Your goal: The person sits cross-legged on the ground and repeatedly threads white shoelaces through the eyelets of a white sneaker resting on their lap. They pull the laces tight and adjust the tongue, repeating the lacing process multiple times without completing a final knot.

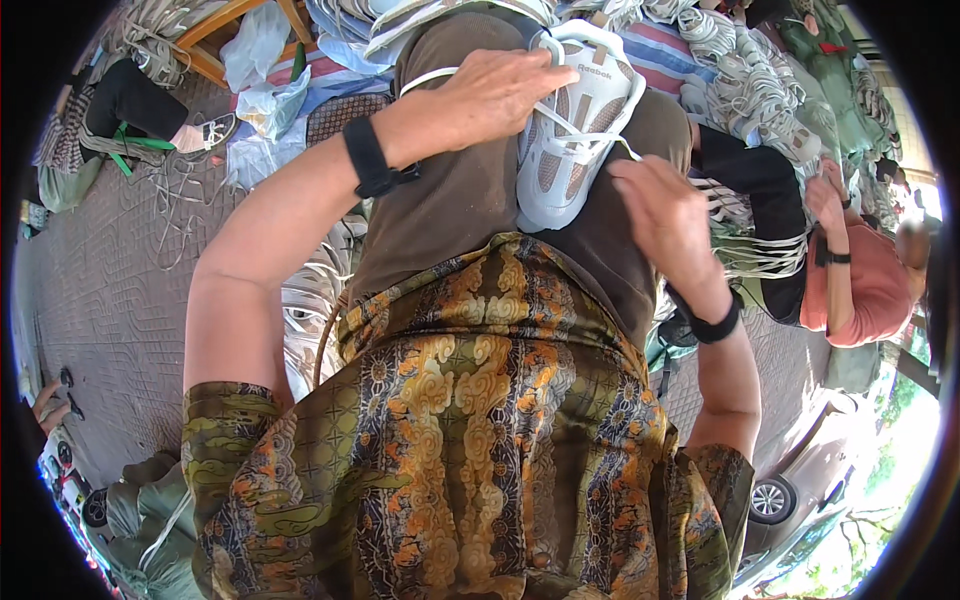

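A white and grey sneaker (560, 165) with beige mesh panels rests between my knees, toe toward me. A white shoelace (575, 135) crosses its lower eyelets. My left hand (490, 95) reaches over the shoe's left side, fingertips at the eyelet edge beside the tongue. A length of lace comes out on the hand's far left side, so it seems pinched there; the exact grip is partly hidden. Right of the shoe, my right hand (668, 215) is closed, slightly blurred, with the lace running from the eyelets to its fingertips.
Piles of white shoes (750, 90) and lace bundles lie ahead on striped cloth. A co-worker in a pink top (865, 285) sits at right. Another person's dark-trousered leg (135, 100) is at left, near a wooden stool (215, 40). A parked car (800, 480) stands behind at lower right.
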`<state>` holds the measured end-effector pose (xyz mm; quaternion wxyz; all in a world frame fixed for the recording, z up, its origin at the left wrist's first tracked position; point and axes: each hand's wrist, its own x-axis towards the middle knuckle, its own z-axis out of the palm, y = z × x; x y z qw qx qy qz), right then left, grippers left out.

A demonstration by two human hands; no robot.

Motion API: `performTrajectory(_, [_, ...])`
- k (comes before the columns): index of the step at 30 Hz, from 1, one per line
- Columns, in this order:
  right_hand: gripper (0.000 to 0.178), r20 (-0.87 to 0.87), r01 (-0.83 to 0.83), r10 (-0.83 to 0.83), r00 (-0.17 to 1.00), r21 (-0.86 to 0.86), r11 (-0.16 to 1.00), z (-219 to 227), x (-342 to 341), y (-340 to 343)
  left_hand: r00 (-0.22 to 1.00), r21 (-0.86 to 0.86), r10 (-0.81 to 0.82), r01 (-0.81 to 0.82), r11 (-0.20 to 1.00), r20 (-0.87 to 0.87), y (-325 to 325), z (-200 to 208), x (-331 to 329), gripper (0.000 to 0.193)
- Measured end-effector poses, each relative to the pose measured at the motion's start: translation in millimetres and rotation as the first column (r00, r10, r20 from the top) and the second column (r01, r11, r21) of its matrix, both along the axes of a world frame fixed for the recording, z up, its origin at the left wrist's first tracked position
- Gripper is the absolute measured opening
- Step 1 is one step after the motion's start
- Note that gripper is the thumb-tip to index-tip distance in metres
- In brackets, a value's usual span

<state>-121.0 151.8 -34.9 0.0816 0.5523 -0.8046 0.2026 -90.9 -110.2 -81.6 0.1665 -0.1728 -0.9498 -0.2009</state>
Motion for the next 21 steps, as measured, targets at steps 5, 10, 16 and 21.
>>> performTrajectory(5, [0.012,-0.235,0.083,-0.043,0.971,0.16,0.984,-40.0,-0.7,-57.9,1.0,-0.056,-0.02,0.019,0.998,-0.008,7.7,1.2,-26.6,0.029])
performTrajectory(10, [0.007,-0.272,0.129,-0.049,0.961,0.284,0.95,-48.2,-10.3,-55.9,0.994,-0.023,-0.109,0.108,0.994,-0.022,12.1,0.9,-32.2,0.024])
performTrajectory(16, [0.005,-0.169,0.091,-0.049,0.984,0.249,0.964,-41.5,-17.6,-47.3,0.979,0.041,-0.176,0.181,0.983,-0.102,6.6,-8.3,-28.5,0.027])
performTrajectory(21, [0.008,0.14,0.096,-0.102,0.985,0.047,0.994,-35.7,-9.5,-43.9,0.989,0.101,-0.12,0.128,0.987,-0.084,-8.6,-19.6,-15.3,0.039])
